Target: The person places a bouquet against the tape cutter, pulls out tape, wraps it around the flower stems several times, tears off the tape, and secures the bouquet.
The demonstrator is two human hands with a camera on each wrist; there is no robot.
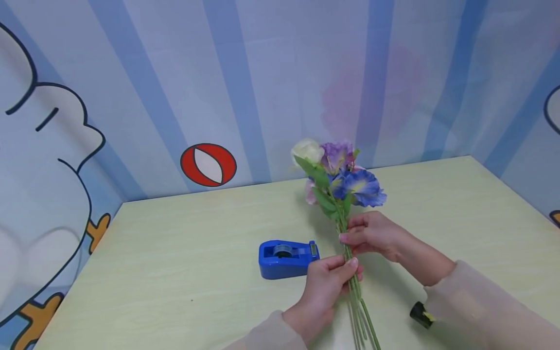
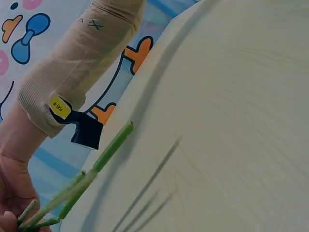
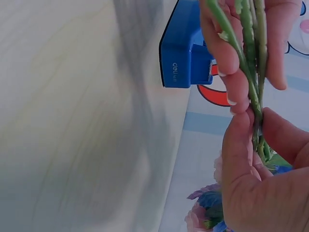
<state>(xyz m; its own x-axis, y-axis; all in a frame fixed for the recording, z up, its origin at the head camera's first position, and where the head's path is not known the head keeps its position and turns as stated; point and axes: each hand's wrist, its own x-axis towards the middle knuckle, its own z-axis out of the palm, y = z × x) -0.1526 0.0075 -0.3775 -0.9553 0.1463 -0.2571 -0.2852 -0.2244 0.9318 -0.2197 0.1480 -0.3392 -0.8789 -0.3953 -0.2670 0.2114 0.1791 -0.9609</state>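
A bunch of flowers (image 1: 363, 187) in white, purple, blue and pink leans over the table, its green stems (image 3: 248, 43) gathered together. My left hand (image 1: 321, 294) grips the stems around their middle, thumb on top. Just above it, below the leaves, my right hand (image 1: 378, 236) pinches the same stems between thumb and fingers. Both hands close around the stems in the right wrist view. Beside the left hand sits a blue tape dispenser (image 1: 284, 267) with a roll of clear tape. Cut stem ends (image 2: 113, 145) stick out below in the left wrist view.
The pale wooden table (image 1: 175, 253) runs back to a blue striped backdrop (image 1: 297, 87) with cartoon figures. A small black wrist camera (image 1: 421, 315) with a yellow label hangs at the right sleeve (image 1: 485, 301).
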